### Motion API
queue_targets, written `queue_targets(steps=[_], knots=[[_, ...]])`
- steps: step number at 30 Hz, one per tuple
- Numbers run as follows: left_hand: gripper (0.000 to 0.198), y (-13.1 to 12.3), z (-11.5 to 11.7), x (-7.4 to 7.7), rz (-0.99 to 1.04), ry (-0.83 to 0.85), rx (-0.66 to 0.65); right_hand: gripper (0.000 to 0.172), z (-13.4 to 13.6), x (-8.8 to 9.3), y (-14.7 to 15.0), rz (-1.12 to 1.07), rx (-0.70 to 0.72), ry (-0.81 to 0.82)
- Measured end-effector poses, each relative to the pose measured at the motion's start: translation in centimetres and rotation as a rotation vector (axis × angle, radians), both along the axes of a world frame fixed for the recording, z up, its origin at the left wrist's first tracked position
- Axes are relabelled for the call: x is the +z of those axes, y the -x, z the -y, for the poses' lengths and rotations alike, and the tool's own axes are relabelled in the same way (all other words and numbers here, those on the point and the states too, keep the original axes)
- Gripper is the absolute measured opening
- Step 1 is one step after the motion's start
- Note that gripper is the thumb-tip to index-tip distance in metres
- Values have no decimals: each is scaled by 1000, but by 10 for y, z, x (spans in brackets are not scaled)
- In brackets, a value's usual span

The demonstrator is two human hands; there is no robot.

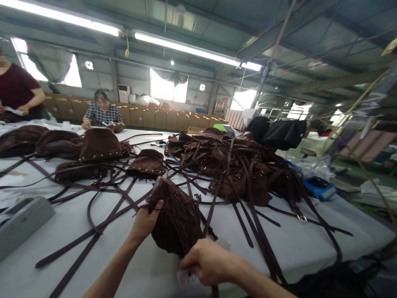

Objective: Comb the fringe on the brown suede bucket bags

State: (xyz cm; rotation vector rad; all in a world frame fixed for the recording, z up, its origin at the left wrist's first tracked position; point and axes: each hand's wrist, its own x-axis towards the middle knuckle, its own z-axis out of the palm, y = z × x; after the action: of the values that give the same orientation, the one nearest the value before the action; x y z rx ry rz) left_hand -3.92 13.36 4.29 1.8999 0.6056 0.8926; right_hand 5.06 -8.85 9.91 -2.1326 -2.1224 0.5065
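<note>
A dark brown bag with long fringe [178, 215] is tilted above the white-covered table in front of me. My left hand [148, 219] grips it at its left side, the thumb over the fringe and the other fingers hidden behind. Close to the bag's lower right corner, my right hand [211, 260] has its fingers closed. A whitish, see-through item [188, 279] shows under those fingers, too blurred to name. Just beyond the fringed bag lies a smaller brown bag [146, 162] with metal eyelets.
Brown bags with straps form a big pile [238, 165] at right; several more bags [101, 145] lie at left. Long straps [83, 242] cross the white table [149, 269]. A grey box-shaped object [26, 221] stands left, a blue tray [321, 190] right. Two people [104, 111] are across the table.
</note>
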Motion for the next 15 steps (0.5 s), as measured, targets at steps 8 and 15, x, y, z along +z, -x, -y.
queue_targets(steps=[8,15], knots=[[25,-20,-1,-26,94,226,149,16,35,-40,28,-303,-21,-193],[34,11,-10,-35,16,294,172,41,38,-27,22,-929,-508,-277]])
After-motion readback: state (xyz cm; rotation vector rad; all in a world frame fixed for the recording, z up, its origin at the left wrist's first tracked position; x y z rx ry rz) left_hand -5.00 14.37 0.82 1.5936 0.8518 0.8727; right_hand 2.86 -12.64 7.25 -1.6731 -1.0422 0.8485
